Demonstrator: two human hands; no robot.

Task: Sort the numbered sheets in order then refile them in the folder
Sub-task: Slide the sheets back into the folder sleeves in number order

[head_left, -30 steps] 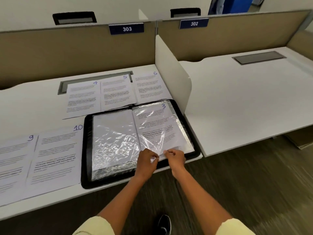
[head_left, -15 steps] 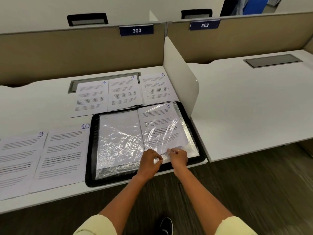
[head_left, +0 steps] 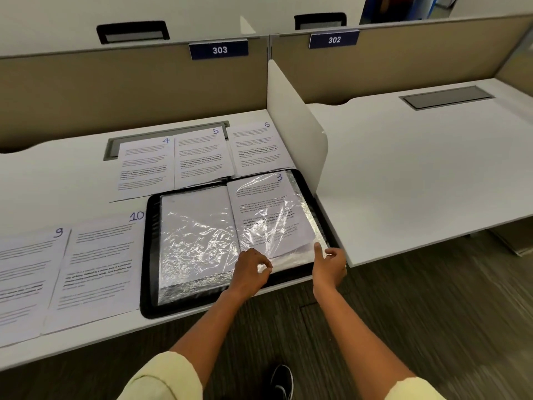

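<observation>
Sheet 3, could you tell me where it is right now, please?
In the head view, sheet 3 lies in the plastic sleeve on the right-hand page of the open black folder, just below sheet 6 and beside the white divider.

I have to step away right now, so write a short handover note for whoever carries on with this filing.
Left hand: pinching the bottom edge of the plastic sleeve on the folder's right page.
Right hand: open, fingertip at the sleeve's lower right corner.
Sheet 3 is nearly all in that sleeve, its bottom corner not yet seated.
Sheets 4, 5 and 6 lie behind the folder; 9 and 10 lie to its left.
Left: seat 3, then file 4 onward in order.
</observation>
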